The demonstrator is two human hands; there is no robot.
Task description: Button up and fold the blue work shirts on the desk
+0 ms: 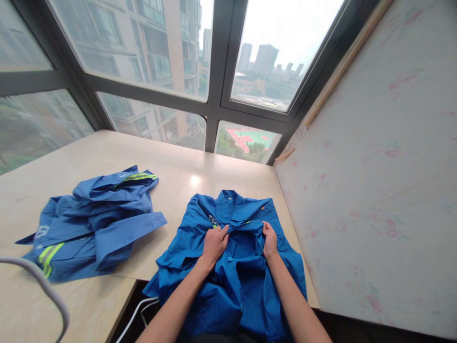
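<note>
Blue shirt point(224, 283) overhanging ledge point(174, 166), wall point(371, 166) near right hand point(270, 241)

The shirt in front point(223, 286) is of a strong, plain blue, with white lettering point(213, 219) on its chest and a small orange mark point(263, 207); its button point(229, 259) is also blue. The second shirt point(107, 209) is of a duller blue, and it carries bright yellow-green stripes point(52, 259) with grey between them. The table point(171, 157) is cream, faintly marbled. The wall point(374, 157) is whitish with pink flowers and pale green leaves. The window frame point(216, 62) is dark grey, the thick cable point(53, 295) light grey.
</note>
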